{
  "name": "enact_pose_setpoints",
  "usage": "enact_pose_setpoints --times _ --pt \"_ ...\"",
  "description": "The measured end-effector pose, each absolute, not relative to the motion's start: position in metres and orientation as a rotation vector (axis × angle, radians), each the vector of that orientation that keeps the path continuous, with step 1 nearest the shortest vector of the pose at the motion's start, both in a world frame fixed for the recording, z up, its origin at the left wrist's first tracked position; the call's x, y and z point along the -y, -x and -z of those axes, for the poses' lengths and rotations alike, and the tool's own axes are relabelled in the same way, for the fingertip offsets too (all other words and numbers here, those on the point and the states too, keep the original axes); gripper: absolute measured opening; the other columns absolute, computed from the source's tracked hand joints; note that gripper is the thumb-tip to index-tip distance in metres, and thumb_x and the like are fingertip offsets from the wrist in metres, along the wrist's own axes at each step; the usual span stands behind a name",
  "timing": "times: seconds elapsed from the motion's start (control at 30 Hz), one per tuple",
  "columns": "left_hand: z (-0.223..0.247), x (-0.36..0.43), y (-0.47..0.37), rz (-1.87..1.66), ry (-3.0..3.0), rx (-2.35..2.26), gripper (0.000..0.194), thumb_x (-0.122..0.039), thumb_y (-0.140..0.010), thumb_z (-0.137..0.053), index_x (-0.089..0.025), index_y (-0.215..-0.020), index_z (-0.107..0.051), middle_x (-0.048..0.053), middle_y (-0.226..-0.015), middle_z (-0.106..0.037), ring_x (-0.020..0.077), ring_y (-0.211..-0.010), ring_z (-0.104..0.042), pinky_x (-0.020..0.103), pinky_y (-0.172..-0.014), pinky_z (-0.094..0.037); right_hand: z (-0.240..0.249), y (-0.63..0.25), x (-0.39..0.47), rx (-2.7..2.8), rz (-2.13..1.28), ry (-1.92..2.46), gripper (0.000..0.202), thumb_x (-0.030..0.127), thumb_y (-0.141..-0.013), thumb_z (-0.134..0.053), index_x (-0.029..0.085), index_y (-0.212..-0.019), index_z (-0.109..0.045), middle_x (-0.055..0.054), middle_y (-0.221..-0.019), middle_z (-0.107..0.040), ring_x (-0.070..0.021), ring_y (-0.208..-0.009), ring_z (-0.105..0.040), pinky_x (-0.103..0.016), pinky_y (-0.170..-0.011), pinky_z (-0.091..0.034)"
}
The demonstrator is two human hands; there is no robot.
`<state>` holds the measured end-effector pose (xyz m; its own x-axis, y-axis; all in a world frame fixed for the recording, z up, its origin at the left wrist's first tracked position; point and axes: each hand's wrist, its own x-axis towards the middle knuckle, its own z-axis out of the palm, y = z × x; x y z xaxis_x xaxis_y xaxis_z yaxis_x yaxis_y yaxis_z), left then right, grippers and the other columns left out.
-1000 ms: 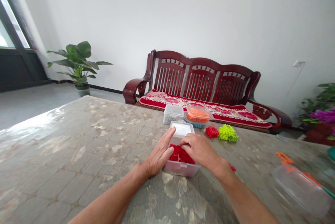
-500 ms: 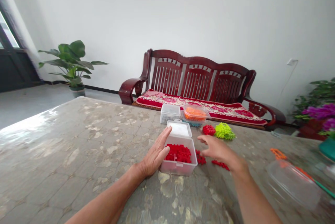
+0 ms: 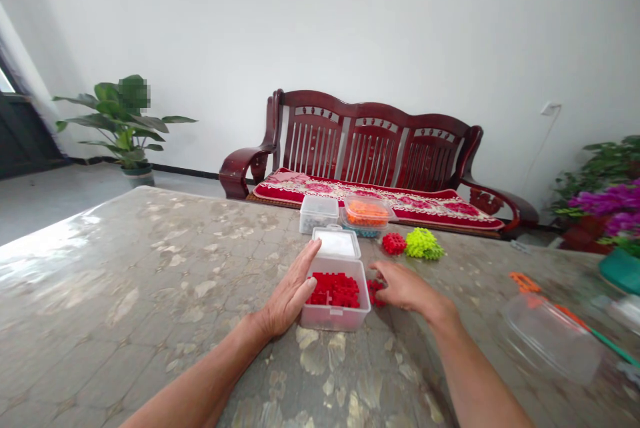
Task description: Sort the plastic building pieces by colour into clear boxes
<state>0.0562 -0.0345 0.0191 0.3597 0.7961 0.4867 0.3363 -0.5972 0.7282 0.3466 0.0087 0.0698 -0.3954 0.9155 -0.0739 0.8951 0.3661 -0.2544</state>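
A clear plastic box (image 3: 334,319) with its lid (image 3: 340,243) folded back stands in front of me, filled with red interlocking blocks (image 3: 334,291). Along its left wall lies my left hand (image 3: 293,291), its thumb over the rim and its fingers stretched toward the lid. Just right of the box, my right hand (image 3: 403,287) bends its fingers down around a small group of red blocks (image 3: 375,293) on the table. The fingertips are partly hidden, so how many pieces they grip is unclear.
Behind the box stand a lidded clear box (image 3: 319,215) and a tub of orange pieces (image 3: 369,213). A red cluster (image 3: 394,243) and a yellow-green cluster (image 3: 424,244) lie right of them. Farther right are a clear lid (image 3: 553,335) and orange pieces (image 3: 524,282).
My right hand has lowered and closed onto the red blocks beside the box. The red row by my right wrist no longer shows. My left hand stays at the box; the view has shifted slightly.
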Motion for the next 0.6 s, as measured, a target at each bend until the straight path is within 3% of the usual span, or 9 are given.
enact_pose_setpoints --times 0.13,0.3,0.47,0.6 --pt "-0.019 0.034 -0.056 -1.178 -2.105 -0.980 0.061 -0.044 -0.104 -0.028 -0.023 -0.158 -0.013 0.004 -0.167 -0.011 0.0289 -0.152 -0.011 0.045 -0.126 -0.009 -0.076 -0.383 -0.017 2.451 -0.384 1.929 0.056 0.018 -0.067 -0.066 0.020 -0.123 -0.062 -0.010 -0.125 -0.065 -0.0247 -0.114 -0.060 -0.031 -0.091 -0.045" --pt "-0.020 0.034 -0.056 -1.159 -2.094 -0.979 0.062 -0.046 -0.103 -0.027 -0.023 -0.158 -0.012 0.003 -0.167 -0.009 0.0280 -0.153 -0.009 0.044 -0.126 -0.008 -0.076 -0.405 -0.010 2.335 -0.530 2.312 0.062 0.014 -0.051 -0.075 0.023 -0.112 -0.067 -0.008 -0.108 -0.069 -0.0250 -0.088 -0.067 -0.028 -0.063 -0.046" --pt "-0.020 0.035 -0.056 -1.167 -2.099 -0.985 0.062 -0.046 -0.103 -0.028 -0.023 -0.158 -0.012 0.004 -0.167 -0.010 0.0288 -0.152 -0.011 0.045 -0.126 -0.008 -0.065 -0.404 0.002 2.426 -0.254 2.109 0.030 0.010 -0.058 -0.068 0.021 -0.086 -0.070 -0.006 -0.089 -0.069 -0.0229 -0.082 -0.065 -0.026 -0.061 -0.038" --pt "-0.021 0.035 -0.055 -1.165 -2.111 -0.983 0.062 -0.046 -0.103 -0.028 -0.022 -0.158 -0.012 0.005 -0.166 -0.013 0.0287 -0.152 -0.012 0.045 -0.126 -0.009 -0.063 -0.408 0.003 2.432 -0.226 2.053 0.022 0.012 -0.064 -0.065 0.019 -0.084 -0.069 -0.006 -0.087 -0.071 -0.0225 -0.081 -0.064 -0.028 -0.065 -0.041"
